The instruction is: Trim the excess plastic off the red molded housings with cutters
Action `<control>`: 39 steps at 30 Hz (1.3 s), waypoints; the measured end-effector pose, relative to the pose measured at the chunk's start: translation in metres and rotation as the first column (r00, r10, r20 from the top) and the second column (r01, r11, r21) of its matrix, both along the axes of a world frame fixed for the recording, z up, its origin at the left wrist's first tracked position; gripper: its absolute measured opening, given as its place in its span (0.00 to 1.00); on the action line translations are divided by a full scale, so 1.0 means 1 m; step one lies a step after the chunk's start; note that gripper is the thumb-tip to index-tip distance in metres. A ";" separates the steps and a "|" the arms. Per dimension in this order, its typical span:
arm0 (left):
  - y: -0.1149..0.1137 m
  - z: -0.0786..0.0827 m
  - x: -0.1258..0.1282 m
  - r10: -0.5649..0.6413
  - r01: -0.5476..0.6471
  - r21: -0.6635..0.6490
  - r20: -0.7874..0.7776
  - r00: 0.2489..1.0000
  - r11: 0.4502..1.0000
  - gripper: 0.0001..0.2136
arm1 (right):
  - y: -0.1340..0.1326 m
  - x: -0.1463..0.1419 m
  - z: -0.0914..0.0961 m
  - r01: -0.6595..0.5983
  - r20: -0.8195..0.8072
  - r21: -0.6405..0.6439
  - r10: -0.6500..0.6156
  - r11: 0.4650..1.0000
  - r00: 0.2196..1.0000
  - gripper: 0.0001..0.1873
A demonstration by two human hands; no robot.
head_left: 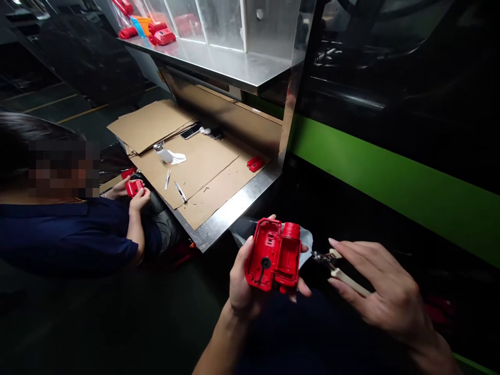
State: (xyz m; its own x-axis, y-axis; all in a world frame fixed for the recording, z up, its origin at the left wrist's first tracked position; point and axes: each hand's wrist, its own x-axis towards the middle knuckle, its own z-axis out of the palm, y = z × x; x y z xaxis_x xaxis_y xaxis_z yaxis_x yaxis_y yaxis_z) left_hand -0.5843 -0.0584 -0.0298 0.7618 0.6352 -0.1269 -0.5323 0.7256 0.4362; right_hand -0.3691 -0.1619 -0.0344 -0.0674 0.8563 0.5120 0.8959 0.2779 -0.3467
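Note:
A red plastic housing (270, 255) rests in my left hand (242, 281), its hollow inside turned up toward me. Thumb and fingers wrap its sides. Inside it are a round black part and a thin dark strip, and a threaded round neck stands at its top right. My right hand (390, 291) grips a pair of cutting pliers (332, 263) by its pale handles, which are spread. The jaws point left, just right of the housing and apart from it. Behind the housing is a pale grey cloth or bag (307, 242), partly hidden.
A cardboard-covered metal table (219, 229) stands ahead, bearing a red part (255, 164), tweezers (167, 179), a knife-like tool (180, 192), a pump bottle (162, 152) and a phone (190, 130). Red parts (161, 34) sit on the shelf above. At left, a co-worker (70, 224) holds another red part.

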 end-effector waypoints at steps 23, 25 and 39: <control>-0.003 0.009 0.011 0.044 -0.028 0.093 -0.182 0.982 0.995 0.26 | 0.008 0.009 0.049 -0.017 0.289 -0.029 0.024 0.999 0.957 0.25; -0.005 0.010 0.012 0.069 -0.050 0.098 -0.207 0.976 0.994 0.26 | 0.008 0.007 0.050 -0.009 0.308 -0.024 0.016 1.000 0.951 0.24; -0.003 0.010 0.022 0.149 -0.097 0.166 -0.339 0.929 0.981 0.24 | 0.022 0.011 0.041 -0.025 0.492 -0.087 0.064 0.996 0.868 0.14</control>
